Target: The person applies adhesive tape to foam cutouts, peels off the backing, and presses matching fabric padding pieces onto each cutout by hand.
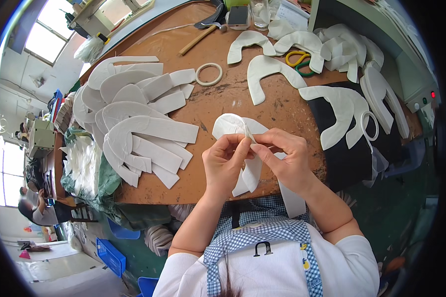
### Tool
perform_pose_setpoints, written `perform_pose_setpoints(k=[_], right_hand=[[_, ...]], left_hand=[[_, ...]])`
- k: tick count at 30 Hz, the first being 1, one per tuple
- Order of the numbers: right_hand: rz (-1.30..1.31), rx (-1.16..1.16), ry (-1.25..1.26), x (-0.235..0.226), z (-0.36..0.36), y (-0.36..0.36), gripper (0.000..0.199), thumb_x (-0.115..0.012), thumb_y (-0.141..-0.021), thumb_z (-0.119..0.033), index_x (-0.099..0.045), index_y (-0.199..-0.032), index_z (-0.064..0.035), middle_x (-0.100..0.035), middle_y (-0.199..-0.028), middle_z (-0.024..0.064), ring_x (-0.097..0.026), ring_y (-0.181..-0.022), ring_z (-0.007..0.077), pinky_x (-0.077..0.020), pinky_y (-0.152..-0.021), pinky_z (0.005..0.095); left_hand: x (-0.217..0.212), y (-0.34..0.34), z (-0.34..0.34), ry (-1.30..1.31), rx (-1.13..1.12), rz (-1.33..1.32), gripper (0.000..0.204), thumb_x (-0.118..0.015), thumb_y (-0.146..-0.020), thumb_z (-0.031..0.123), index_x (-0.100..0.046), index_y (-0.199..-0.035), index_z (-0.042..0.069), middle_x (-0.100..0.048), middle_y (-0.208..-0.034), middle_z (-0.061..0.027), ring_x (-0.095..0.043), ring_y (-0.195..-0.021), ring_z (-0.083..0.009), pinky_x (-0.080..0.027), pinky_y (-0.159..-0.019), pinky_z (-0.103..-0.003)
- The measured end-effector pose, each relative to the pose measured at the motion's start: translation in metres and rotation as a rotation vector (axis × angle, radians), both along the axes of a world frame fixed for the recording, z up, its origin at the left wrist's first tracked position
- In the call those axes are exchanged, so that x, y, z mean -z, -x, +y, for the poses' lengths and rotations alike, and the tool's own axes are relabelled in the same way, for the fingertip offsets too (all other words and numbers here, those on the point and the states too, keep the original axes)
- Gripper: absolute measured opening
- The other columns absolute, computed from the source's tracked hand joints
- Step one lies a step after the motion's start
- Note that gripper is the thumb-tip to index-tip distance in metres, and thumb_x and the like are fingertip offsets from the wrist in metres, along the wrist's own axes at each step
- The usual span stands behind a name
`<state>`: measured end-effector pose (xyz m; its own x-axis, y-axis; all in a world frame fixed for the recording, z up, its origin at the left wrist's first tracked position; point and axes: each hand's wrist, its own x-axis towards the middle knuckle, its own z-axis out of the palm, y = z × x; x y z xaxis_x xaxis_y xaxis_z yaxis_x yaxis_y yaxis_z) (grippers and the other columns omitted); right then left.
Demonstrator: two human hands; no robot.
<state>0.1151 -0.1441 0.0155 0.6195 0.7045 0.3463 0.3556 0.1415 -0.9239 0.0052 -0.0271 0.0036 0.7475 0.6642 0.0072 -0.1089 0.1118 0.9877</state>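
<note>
Near the table's front edge I hold a white U-shaped fabric piece (230,123) with a rounded, stitched-looking end. My left hand (225,161) pinches its edge between thumb and fingers. Right beside it, my right hand (287,154) pinches the same edge, the two thumbs almost meeting. Below my hands hang the legs of white pieces, one over the table edge against my checked apron (262,232); whether they all belong to one piece I cannot tell. To the left lies a fanned pile of similar white U-shaped pieces (153,129).
Further back are a tape roll (209,74), a wooden-handled hammer (198,40), a phone (239,17) and a glass (260,14). Scissors (297,58) lie among white U pieces (265,74). At right, black cloth (339,158) bears more pieces and a white ring (369,125). Another person (42,210) sits far left.
</note>
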Motion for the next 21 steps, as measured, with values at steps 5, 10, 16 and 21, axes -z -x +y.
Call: perform_pose_setpoints(k=[5,10,16,21], right_hand=[[0.011,0.177,0.139,0.005,-0.003,-0.009,0.012,-0.065,-0.094,-0.007,-0.071,-0.097,0.0026,-0.070,-0.087,0.0067,-0.064,-0.067,0.0109,-0.0546,-0.062,0.0249],[0.231,0.554,-0.077,0.026,-0.054,-0.112,0.019,-0.056,-0.102,-0.018,-0.068,-0.104,-0.0032,-0.065,-0.089,-0.0007,-0.061,-0.073,0.0075,-0.0524,-0.060,0.0233],[0.152,0.871,-0.140,0.009,-0.134,-0.151,0.023,-0.056,-0.103,-0.020,-0.061,-0.117,-0.0032,-0.065,-0.099,0.0000,-0.061,-0.089,0.0083,-0.0517,-0.077,0.0257],[0.120,0.564,-0.012,-0.002,-0.102,-0.120,0.020,-0.057,-0.103,-0.019,-0.062,-0.114,-0.0030,-0.064,-0.101,-0.0016,-0.056,-0.092,0.0039,-0.0450,-0.080,0.0211]], left_hand=[[0.002,0.000,-0.003,-0.030,-0.095,-0.081,0.012,-0.065,-0.097,0.007,-0.067,-0.098,-0.005,-0.070,-0.087,-0.0063,-0.067,-0.076,-0.0111,-0.057,-0.071,-0.024],[-0.021,0.010,0.049,-0.070,-0.285,-0.136,0.012,-0.064,-0.098,0.012,-0.066,-0.097,0.000,-0.069,-0.087,-0.0035,-0.065,-0.076,-0.0084,-0.055,-0.071,-0.026],[-0.039,-0.019,0.105,-0.217,-0.457,-0.154,0.018,-0.063,-0.099,0.018,-0.065,-0.104,0.001,-0.061,-0.081,0.0010,-0.053,-0.067,-0.0046,-0.045,-0.062,-0.021],[0.015,-0.085,0.183,-0.129,-0.433,-0.098,0.031,-0.065,-0.097,0.024,-0.059,-0.109,-0.004,-0.061,-0.094,-0.0067,-0.058,-0.082,-0.0131,-0.050,-0.076,-0.029]])
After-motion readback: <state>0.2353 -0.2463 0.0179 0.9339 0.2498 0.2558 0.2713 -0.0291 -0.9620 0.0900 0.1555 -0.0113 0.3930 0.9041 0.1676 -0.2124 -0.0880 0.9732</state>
